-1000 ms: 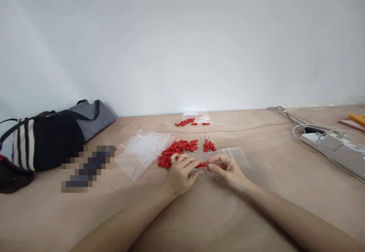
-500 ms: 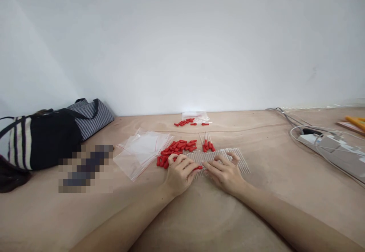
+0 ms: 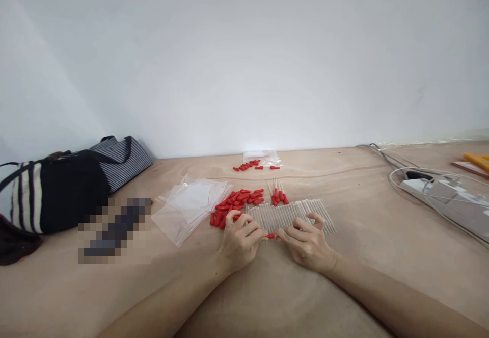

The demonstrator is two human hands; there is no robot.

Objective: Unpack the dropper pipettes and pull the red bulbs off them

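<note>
My left hand (image 3: pixel 241 240) pinches a red rubber dropper bulb (image 3: pixel 270 236) between thumb and fingertips. My right hand (image 3: pixel 307 241) is closed against the bulb's other end, on a thin glass dropper tube mostly hidden by the fingers. Just beyond both hands lies a row of clear glass tubes (image 3: pixel 288 214), side by side. A heap of red bulbs (image 3: pixel 240 196) is next to my left hand, partly covered by it. Farther back, several droppers with red bulbs fitted (image 3: pixel 280 195) lie with their tubes pointing away from me.
Clear zip bags (image 3: pixel 191 203) lie left of the bulb heap. Near the wall are more red bulbs (image 3: pixel 246 165) and a small bag (image 3: pixel 262 156) with thin tubes. Dark and striped bags (image 3: pixel 72 190) stand left. A power strip (image 3: pixel 443 200) with cables and a yellow object (image 3: pixel 477 161) are right.
Both hands have come slightly toward me, off the row of tubes, with the red bulb between them. More of the glass tubes now shows.
</note>
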